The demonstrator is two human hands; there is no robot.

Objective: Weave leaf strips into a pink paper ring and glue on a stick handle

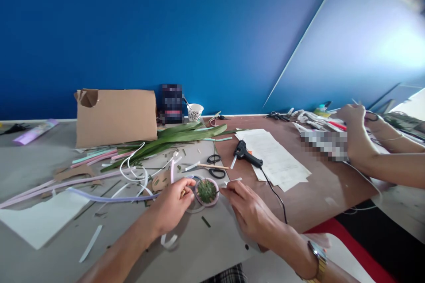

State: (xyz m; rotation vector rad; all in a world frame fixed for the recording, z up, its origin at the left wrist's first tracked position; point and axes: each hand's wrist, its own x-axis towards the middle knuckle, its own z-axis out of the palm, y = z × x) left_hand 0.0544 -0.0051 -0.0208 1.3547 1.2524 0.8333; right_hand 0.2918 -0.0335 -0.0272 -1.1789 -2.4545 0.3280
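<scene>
Between my hands stands a small round cup (pixel 215 199) with a pink rim, filled with short green cuttings (pixel 206 191). My left hand (pixel 172 203) is at its left side, thumb and fingers pinched on a lavender strip (pixel 116 196) that trails away to the left across the table. My right hand (pixel 249 205) is at the cup's right side with fingertips pressed together near the rim; what they hold, if anything, is too small to make out. Just beyond the cup lie black-handled scissors (pixel 217 172) and a thin wooden stick (pixel 212 166).
A black glue gun (pixel 247 154) lies on printed papers (pixel 279 159), its cord running toward me. Long green leaves (pixel 175 137), a cardboard box (pixel 116 117) and a patterned paper cup (pixel 195 112) stand at the back. Another person's hands (pixel 360 128) work at the right.
</scene>
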